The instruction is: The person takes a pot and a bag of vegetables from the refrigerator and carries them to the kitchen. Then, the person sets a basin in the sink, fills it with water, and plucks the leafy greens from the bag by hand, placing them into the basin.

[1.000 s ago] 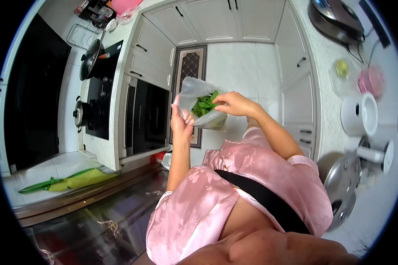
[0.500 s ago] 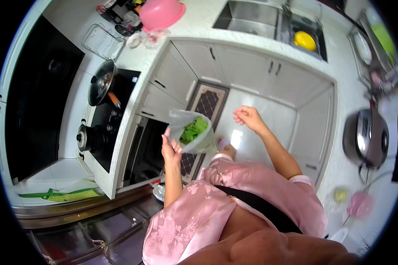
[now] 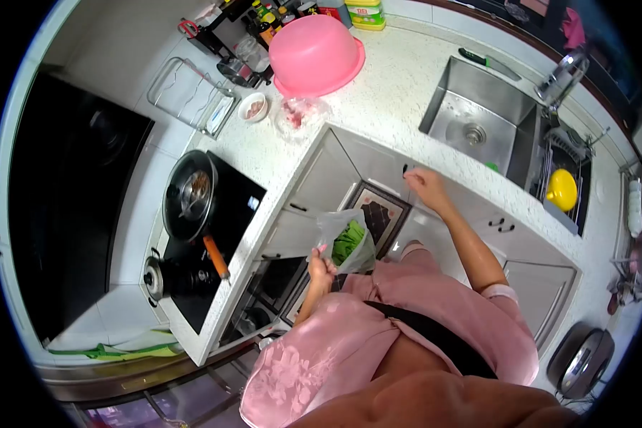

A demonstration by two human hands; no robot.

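My left hand [image 3: 322,267] grips the rim of a clear plastic bag [image 3: 366,258] at the middle of the view. Green leafy vegetables [image 3: 348,241] lie inside the bag, which is open at the top. Up and to the right, my right hand [image 3: 426,187] is apart from the bag, near the cabinet front below the sink. Its fingers are curled together, and whether anything small is between them is hidden.
A pan [image 3: 191,194] with an orange handle and a lidded pot [image 3: 154,277] stand on the black stove. On the counter are a pink basin [image 3: 312,53], a small bowl [image 3: 253,107], a sink [image 3: 471,118], a knife [image 3: 488,63] and a yellow item [image 3: 562,190].
My right hand has left the leaves in the bag and moved away to the right. The view has swung toward the counter and sink, while my left hand keeps hold of the bag.
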